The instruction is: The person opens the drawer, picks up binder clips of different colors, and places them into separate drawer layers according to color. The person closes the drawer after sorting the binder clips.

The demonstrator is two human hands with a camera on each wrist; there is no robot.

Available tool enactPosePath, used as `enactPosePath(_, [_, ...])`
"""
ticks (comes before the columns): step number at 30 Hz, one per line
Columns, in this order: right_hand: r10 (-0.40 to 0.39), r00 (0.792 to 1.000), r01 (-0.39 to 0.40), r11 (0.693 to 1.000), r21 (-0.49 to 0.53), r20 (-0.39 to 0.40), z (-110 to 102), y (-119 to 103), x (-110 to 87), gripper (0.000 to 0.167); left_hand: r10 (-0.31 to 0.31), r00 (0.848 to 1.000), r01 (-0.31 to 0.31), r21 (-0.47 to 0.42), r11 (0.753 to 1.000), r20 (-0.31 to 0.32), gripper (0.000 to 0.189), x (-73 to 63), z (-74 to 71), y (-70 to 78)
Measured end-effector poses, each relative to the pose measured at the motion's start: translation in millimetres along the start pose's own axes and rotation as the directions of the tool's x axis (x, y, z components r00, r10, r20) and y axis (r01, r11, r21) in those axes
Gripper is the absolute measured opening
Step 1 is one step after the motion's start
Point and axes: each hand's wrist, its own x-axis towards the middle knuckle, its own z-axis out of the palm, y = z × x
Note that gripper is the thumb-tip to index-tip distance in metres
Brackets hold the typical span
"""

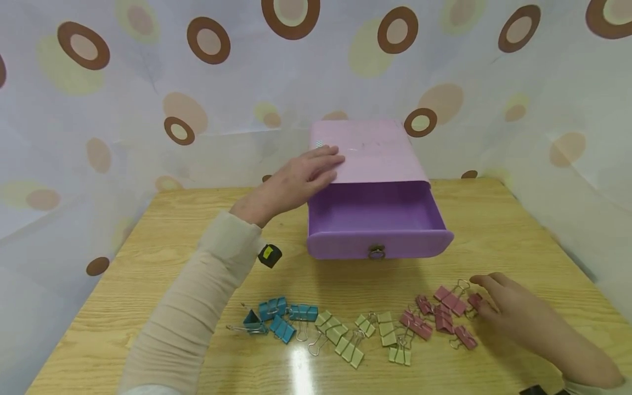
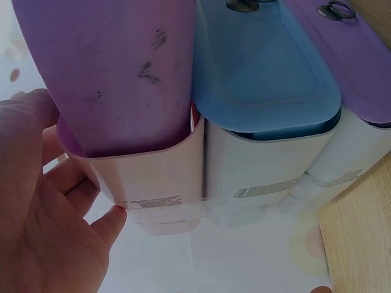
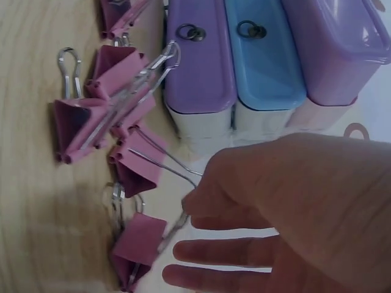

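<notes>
My left hand point(image 1: 301, 178) rests on the top left edge of a pink-topped drawer unit point(image 1: 365, 151), fingers lying over its upper face. In the left wrist view its fingertips point(image 2: 113, 223) touch the pink casing point(image 2: 146, 180). The unit's top purple drawer point(image 1: 380, 244) is pulled out, with nothing showing in its visible interior. At the right, my right hand point(image 1: 518, 312) is among pink binder clips point(image 1: 450, 300). In the right wrist view, its thumb and index finger pinch the wire handle of a pink binder clip point(image 3: 140, 238), while other fingers stay extended.
Teal binder clips point(image 1: 282, 329) lie front left and yellow binder clips point(image 1: 350, 351) in the front middle. Below the pulled-out drawer sit a closed blue drawer point(image 3: 266, 67) and a closed purple drawer point(image 3: 200, 73). A dotted cloth point(image 1: 237, 99) hangs behind the wooden table point(image 1: 173, 219).
</notes>
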Motion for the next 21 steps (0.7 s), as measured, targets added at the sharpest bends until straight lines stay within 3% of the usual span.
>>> enactPosePath(4, [-0.048, 0.998, 0.047, 0.999, -0.014, -0.035, 11.6, 2.3, -1.3, 0.035, -0.003, 1.000, 0.003, 0.004, 1.000, 0.001, 0.047, 0.2, -0.1, 1.0])
enactPosePath(13, [-0.074, 0.994, 0.071, 0.997, -0.040, -0.084, 19.6, 1.1, -0.1, 0.025, -0.008, 1.000, 0.008, 0.005, 1.000, -0.012, 0.046, -0.5, 0.3, -0.8])
enactPosePath(21, [-0.193, 0.949, 0.175, 0.980, -0.095, -0.249, 28.0, 8.8, 0.0, 0.033, -0.013, 1.000, 0.013, 0.011, 1.000, -0.006, 0.046, -0.4, 0.2, 0.0])
